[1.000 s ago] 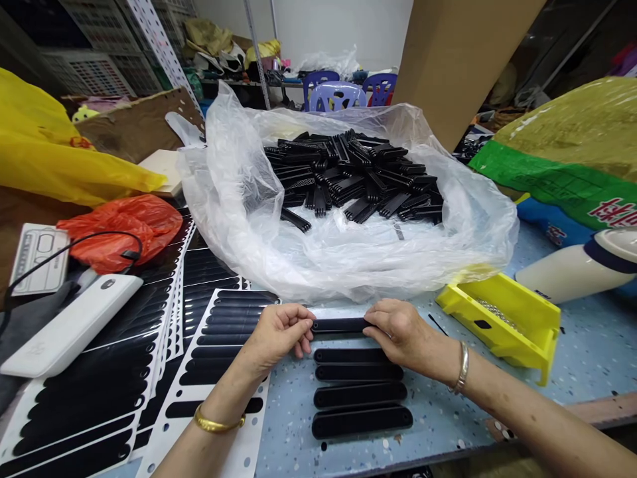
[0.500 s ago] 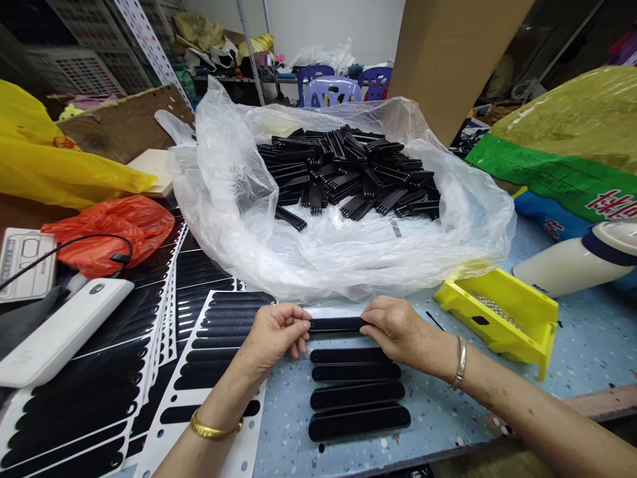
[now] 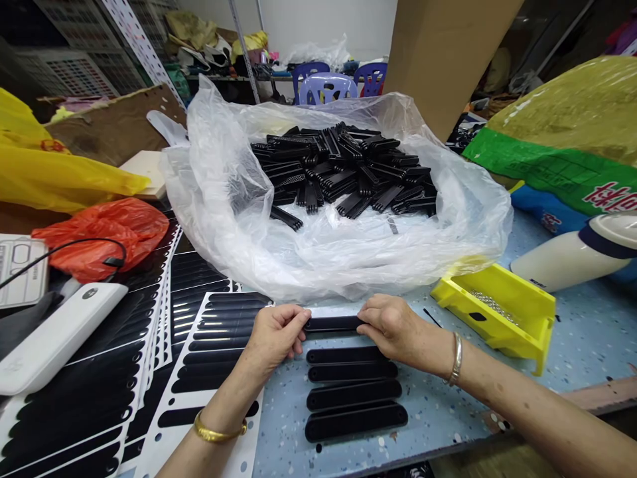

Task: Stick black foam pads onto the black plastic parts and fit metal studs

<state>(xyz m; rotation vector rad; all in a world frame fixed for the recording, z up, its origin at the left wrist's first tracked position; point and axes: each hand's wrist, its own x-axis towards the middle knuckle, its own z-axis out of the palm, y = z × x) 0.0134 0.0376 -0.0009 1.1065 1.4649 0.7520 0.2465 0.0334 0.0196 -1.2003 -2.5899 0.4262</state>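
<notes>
the left hand (image 3: pixel 275 335) and right hand (image 3: pixel 398 328) stay closed on either end of a black plastic strip (image 3: pixel 331 324), just above four like strips (image 3: pixel 351 395) on the speckled blue bench (image 3: pixel 448 405), perhaps lifted clear, nothing much changed.

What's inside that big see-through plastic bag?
A heap of black toothed plastic pieces lies in the clear plastic bag; the pieces underneath are hidden by those on top.

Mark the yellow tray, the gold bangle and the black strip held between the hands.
yellow tray (image 3: pixel 502 338), head view, front wall
gold bangle (image 3: pixel 219 430), head view, outer face
black strip (image 3: pixel 332 324), head view, middle
</notes>
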